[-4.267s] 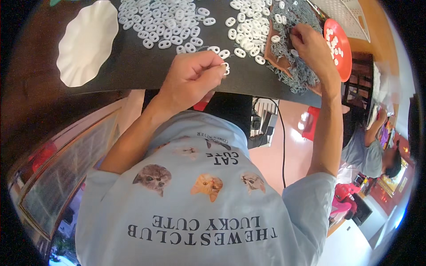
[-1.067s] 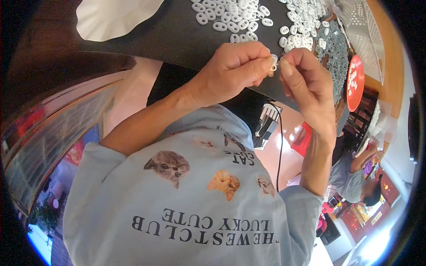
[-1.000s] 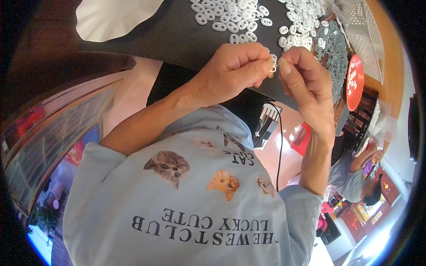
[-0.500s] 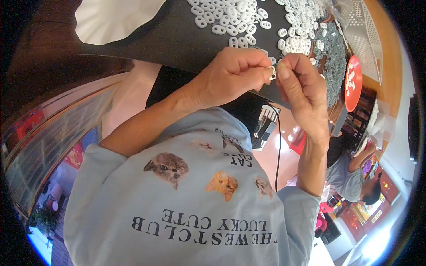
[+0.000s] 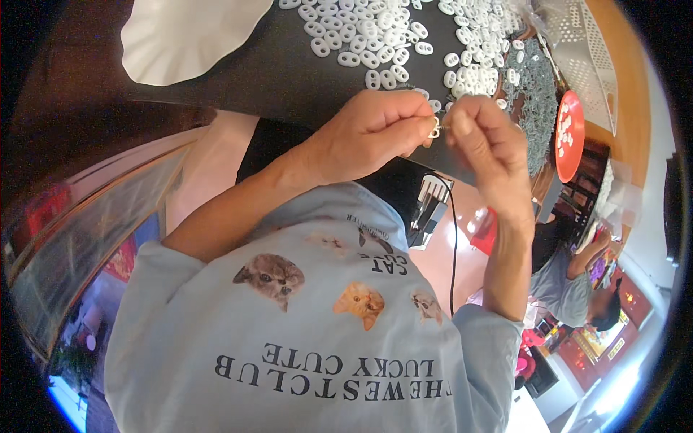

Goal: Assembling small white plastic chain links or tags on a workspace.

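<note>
Above the near edge of the dark table (image 5: 289,76), my left hand (image 5: 364,137) pinches a small white piece with two holes (image 5: 434,128) between thumb and fingers. A thin, ribbed metal spring (image 5: 445,128) spans the short gap from that piece to my right hand (image 5: 494,151). My right thumb and forefinger are closed at the spring's other end, slightly blurred. Just beyond my hands lies a heap of white oval two-holed pieces (image 5: 361,32). A second heap of small white pieces (image 5: 476,68) sits to its right.
A pile of small grey metal parts (image 5: 533,108) lies right of the white heaps. Beside it is a red plate (image 5: 570,144) holding white bits. A wavy-edged white dish (image 5: 184,40) stands far left, a perforated white basket (image 5: 588,68) far right. Another person (image 5: 574,289) is at right.
My right hand has drawn slightly away from the white piece and turned, and the spring now shows between my hands. My left hand keeps its pinch.
</note>
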The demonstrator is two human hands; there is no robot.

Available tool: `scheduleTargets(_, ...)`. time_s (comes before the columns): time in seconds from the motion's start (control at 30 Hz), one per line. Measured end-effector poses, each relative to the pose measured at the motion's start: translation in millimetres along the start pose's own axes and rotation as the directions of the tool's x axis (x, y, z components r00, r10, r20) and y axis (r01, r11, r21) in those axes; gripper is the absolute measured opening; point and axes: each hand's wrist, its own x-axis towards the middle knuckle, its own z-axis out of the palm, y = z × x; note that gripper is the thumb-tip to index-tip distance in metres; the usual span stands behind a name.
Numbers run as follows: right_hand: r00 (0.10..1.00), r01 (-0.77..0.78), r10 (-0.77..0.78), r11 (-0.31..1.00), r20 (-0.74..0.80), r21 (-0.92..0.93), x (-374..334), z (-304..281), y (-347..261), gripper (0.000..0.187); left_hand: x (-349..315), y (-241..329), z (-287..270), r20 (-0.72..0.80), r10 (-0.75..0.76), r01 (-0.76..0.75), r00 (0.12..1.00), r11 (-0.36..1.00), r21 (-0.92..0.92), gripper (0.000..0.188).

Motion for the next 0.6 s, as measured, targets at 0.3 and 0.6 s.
scheduleTargets(0.3,0.912,0.329,-0.392,0.531,0.118,-0.781,71.3,-41.4,27.2,0.012,4.3,1.2,-2.0,-0.048,-0.074,0.072,0.996,0.996,-0.049,0.021)
scheduleTargets(0.6,0.893,0.389,-0.419,0.537,0.164,-0.748,101.1,-50.8,40.1,0.014,7.1,-0.3,-0.3,-0.052,-0.036,0.034,0.998,0.999,-0.036,0.019)
